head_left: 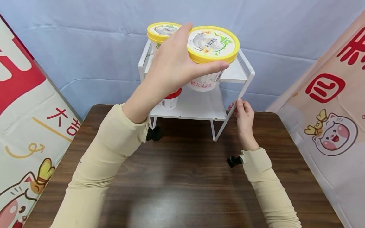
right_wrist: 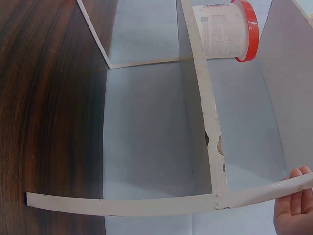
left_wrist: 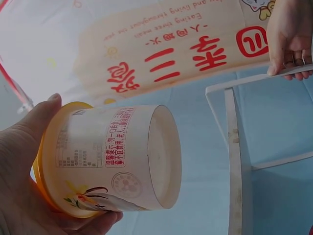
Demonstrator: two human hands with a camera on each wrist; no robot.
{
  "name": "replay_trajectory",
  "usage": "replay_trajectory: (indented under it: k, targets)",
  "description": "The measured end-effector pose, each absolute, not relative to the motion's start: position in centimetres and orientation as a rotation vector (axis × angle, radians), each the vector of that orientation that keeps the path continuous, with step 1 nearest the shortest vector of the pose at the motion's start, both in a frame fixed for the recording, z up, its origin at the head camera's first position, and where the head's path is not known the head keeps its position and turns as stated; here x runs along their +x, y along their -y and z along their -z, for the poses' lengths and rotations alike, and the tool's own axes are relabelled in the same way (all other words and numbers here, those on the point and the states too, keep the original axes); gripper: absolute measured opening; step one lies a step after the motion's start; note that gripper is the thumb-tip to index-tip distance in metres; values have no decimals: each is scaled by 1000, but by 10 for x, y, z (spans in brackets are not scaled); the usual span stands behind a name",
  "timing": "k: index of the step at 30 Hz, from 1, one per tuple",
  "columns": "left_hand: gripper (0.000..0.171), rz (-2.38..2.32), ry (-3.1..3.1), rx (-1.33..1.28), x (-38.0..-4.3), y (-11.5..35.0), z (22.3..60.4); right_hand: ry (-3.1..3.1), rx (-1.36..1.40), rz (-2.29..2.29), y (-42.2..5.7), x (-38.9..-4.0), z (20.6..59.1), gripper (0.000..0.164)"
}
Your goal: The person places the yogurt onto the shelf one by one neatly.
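Observation:
My left hand (head_left: 176,63) grips a paper tub (left_wrist: 117,156) with a yellow lid (head_left: 214,44), thumb and fingers round its rim. In the left wrist view the tub is clear of the shelf's white frame. My right hand (head_left: 245,118) holds the right front leg of the white two-tier shelf (head_left: 196,104), fingers curled round the bar in the right wrist view (right_wrist: 296,200). Another yellow-lidded tub (head_left: 159,33) stands on the top tier at left, partly behind my left hand. A red-lidded tub (right_wrist: 225,32) sits on the lower tier, mostly hidden in the head view.
The shelf stands at the back of a dark wooden table (head_left: 182,177). Behind it hangs a pale blue cloth (head_left: 99,57). Printed banners with cartoon cats flank the table, one at left (head_left: 42,126) and one at right (head_left: 328,104).

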State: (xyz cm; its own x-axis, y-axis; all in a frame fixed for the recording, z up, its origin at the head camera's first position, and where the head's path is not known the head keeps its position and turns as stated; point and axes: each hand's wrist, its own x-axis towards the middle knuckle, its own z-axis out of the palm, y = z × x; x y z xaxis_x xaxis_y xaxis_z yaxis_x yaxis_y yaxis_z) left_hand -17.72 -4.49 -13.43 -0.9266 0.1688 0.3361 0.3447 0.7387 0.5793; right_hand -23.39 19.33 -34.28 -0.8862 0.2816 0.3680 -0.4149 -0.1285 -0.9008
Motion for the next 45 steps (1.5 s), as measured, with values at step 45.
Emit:
replay_trajectory:
  k: [45]
  targets:
    - [117,893,2733,-219,-253,1,149,1696,126,-2056,-190,-231,341,23]
